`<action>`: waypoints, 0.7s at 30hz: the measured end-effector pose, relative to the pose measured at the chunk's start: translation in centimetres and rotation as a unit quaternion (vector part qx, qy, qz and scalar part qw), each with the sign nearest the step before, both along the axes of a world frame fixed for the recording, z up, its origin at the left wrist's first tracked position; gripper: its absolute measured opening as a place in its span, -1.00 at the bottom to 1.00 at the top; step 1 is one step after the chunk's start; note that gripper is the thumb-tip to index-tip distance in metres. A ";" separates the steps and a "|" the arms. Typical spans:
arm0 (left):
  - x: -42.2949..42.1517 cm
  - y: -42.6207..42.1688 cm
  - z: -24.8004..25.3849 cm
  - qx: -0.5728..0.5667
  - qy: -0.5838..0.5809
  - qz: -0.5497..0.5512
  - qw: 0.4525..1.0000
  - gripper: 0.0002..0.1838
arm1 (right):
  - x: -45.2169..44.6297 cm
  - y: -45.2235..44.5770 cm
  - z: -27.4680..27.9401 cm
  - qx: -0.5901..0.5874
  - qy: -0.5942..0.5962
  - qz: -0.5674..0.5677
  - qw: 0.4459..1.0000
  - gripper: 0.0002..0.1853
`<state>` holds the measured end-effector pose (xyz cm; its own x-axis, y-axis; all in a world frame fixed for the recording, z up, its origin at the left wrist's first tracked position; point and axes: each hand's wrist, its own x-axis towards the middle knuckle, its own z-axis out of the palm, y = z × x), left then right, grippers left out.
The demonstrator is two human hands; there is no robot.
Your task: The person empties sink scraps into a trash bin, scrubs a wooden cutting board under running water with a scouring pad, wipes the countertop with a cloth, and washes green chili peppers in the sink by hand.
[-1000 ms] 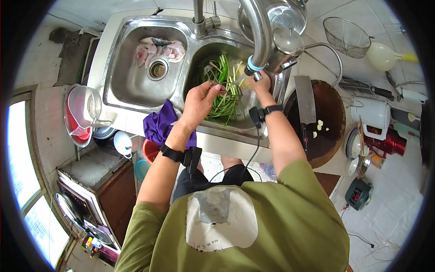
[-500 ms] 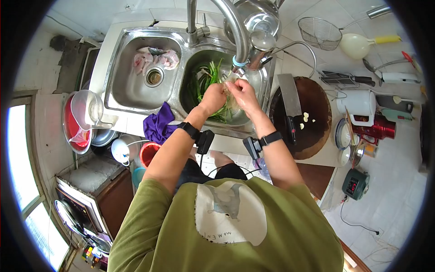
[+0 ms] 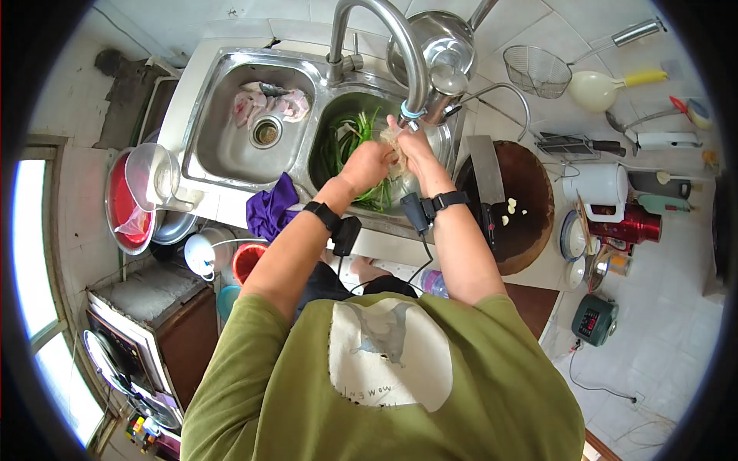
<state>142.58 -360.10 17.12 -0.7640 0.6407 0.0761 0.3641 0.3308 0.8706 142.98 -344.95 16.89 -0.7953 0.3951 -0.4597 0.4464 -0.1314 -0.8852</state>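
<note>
Over the right basin (image 3: 440,146) of the steel sink, my left hand (image 3: 367,166) is closed, its fingertips against a pale tan, root-like lump (image 3: 398,154). My right hand (image 3: 415,146) is closed round the same lump, right under the faucet tip (image 3: 412,115). Fingers partly hide the lump, so I cannot make out exactly what it is. Green scallions and peppers (image 3: 346,142) lie in the basin beside and below my left hand. Pieces of raw fish (image 3: 270,102) rest in the left basin (image 3: 223,150), near its drain.
A cleaver (image 3: 486,169) and several garlic pieces (image 3: 511,206) lie on the round chopping board (image 3: 530,238) at the right. A purple cloth (image 3: 270,207) hangs at the sink's front edge. Behind the faucet stands a metal pot (image 3: 452,38). Bowls (image 3: 123,196) are at the left.
From one second ago, my hands have come together beneath the faucet. My left hand has closed against the lump and my right hand has shifted left. The view has also shifted.
</note>
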 end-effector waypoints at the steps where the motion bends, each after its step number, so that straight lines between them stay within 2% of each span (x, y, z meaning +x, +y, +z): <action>1: -0.7 -0.4 -0.3 -0.014 -0.002 -0.017 1.000 -0.85 | 0.5 -0.7 0.0 0.002 0.000 0.004 1.000 -0.70; 3: -1.1 -0.6 0.0 -0.026 -0.003 -0.031 0.999 -0.86 | 1.5 -2.4 0.0 0.192 -0.041 0.081 0.977 -0.51; 5: 0.0 -0.8 0.0 0.040 -0.042 -0.006 0.998 -0.84 | 1.2 -2.1 -0.5 0.215 -0.061 0.097 0.970 -0.46; 7: 0.3 -0.7 -0.8 0.015 -0.008 -0.003 1.000 -0.84 | 0.6 -1.4 -1.6 0.261 -0.098 0.117 0.953 -0.36; 9: 0.6 -0.9 -0.2 -0.036 -0.044 -0.016 0.998 -0.85 | -0.3 -1.0 -1.9 0.234 -0.089 0.111 0.962 -0.35; 10: 0.6 -1.1 0.0 -0.032 0.023 -0.054 0.998 -0.88 | -0.9 -0.3 -1.9 0.246 -0.138 0.139 0.949 -0.38; 11: 0.7 -1.3 0.4 -0.034 0.022 -0.054 0.998 -0.88 | -1.1 -0.2 -1.3 0.255 -0.188 0.164 0.934 -0.40; 12: 0.7 -1.3 0.9 -0.036 0.009 -0.051 0.998 -0.88 | -1.1 0.1 -3.3 0.205 -0.151 0.159 0.954 -0.31; 13: 0.5 -1.2 1.4 -0.036 -0.002 -0.045 0.998 -0.88 | -1.3 1.1 -5.0 0.206 -0.150 0.162 0.953 -0.31; 14: 0.3 -1.1 1.6 -0.039 0.008 -0.040 0.998 -0.87 | -1.3 1.4 -4.5 0.121 -0.106 0.170 0.972 -0.33; 17: -0.1 -1.2 2.0 -0.044 0.009 -0.051 0.998 -0.89 | -2.9 1.4 -2.9 0.005 -0.150 0.183 0.972 -0.27; 18: -0.3 -1.3 1.7 -0.044 0.008 -0.050 0.998 -0.89 | -2.9 0.4 0.3 -0.073 -0.188 0.119 0.972 -0.21; 21: -1.3 -2.1 0.3 -0.026 0.043 -0.045 0.998 -0.91 | -1.6 -1.8 -1.9 0.085 -0.057 0.110 0.989 -0.10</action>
<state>141.33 -362.17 17.44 -0.6958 0.7106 0.1040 0.4671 0.3379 0.8171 141.39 -346.79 15.01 -0.8180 0.2971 -0.4926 0.5451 0.1269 -0.8287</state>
